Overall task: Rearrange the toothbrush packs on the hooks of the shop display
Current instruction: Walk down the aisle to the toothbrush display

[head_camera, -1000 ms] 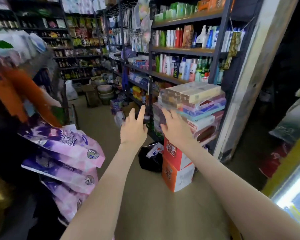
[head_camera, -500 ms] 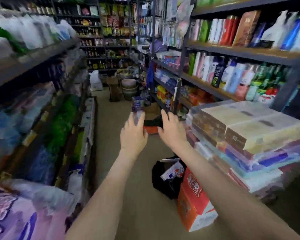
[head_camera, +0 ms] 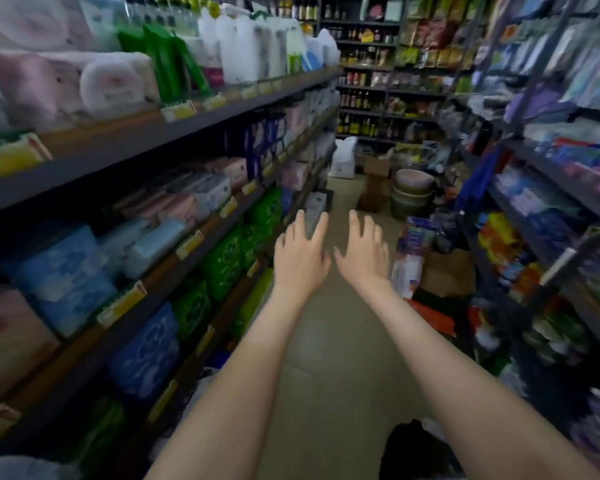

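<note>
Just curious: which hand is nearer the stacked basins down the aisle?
Right. The right hand is below and left of the stacked basins in view; the left hand lies farther left of them.

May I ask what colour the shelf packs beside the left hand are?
The packs are bright green; head view.

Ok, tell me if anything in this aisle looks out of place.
Goods sit loose on the floor along the right shelving: a cardboard box, packets beside it, and a black bag nearest the camera, narrowing the aisle. The left shelves look orderly. The left hand and right hand hold nothing.
</note>
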`<state>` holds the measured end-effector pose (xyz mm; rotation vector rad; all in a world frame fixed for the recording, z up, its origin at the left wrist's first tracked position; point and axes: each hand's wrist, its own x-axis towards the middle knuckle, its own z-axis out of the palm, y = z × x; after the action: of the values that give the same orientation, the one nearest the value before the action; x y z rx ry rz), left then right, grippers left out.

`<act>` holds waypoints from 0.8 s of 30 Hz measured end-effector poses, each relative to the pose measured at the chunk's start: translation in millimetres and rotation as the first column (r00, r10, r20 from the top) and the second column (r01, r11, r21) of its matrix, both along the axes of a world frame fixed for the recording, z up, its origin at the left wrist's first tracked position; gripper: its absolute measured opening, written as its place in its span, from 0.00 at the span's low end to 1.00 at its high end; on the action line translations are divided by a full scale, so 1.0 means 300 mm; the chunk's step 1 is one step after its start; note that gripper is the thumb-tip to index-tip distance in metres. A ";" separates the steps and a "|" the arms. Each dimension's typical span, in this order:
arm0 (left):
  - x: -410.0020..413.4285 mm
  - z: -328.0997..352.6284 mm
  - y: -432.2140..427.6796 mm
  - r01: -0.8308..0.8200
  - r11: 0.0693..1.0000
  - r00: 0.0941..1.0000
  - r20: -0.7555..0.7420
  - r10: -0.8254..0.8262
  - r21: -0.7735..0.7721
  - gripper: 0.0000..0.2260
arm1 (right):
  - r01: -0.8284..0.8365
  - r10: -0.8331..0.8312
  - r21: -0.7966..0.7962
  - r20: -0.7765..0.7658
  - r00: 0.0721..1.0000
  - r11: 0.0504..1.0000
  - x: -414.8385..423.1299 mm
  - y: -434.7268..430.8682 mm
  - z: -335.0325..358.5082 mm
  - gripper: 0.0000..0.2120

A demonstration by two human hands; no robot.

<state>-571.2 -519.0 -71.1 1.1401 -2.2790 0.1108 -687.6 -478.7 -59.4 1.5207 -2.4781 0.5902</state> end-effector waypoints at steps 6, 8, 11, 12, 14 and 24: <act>-0.222 0.015 -0.480 -0.057 0.998 0.998 0.039 0.056 0.011 0.32 | -0.037 0.037 -0.018 0.001 0.999 0.999 -0.262 -0.467 0.032 0.36; -0.347 0.027 -0.625 -0.030 1.000 0.999 0.037 0.030 -0.010 0.32 | -0.022 0.022 -0.036 0.000 1.000 0.999 -0.394 -0.594 0.049 0.36; -0.554 0.029 -0.811 0.043 0.999 0.997 0.062 -0.042 -0.019 0.32 | 0.026 -0.027 -0.042 -0.026 0.999 0.999 -0.605 -0.758 0.045 0.37; -0.630 0.025 -0.879 0.062 0.998 0.996 0.064 -0.060 -0.031 0.32 | 0.047 -0.048 -0.044 -0.032 0.998 0.998 -0.682 -0.817 0.038 0.38; -0.790 0.015 -1.021 0.092 0.994 0.994 0.060 -0.088 -0.065 0.32 | 0.089 -0.092 -0.060 -0.046 0.995 0.994 -0.847 -0.939 0.021 0.38; -1.739 0.077 -1.695 0.284 0.955 0.959 0.027 -0.283 -0.085 0.34 | 0.242 -0.254 -0.147 -0.073 0.964 0.959 -1.734 -1.573 0.059 0.30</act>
<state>-1093.0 -1027.5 -47.9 0.7595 -2.3991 0.1056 -1207.8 -950.7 -41.6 1.1373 -2.4505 0.6174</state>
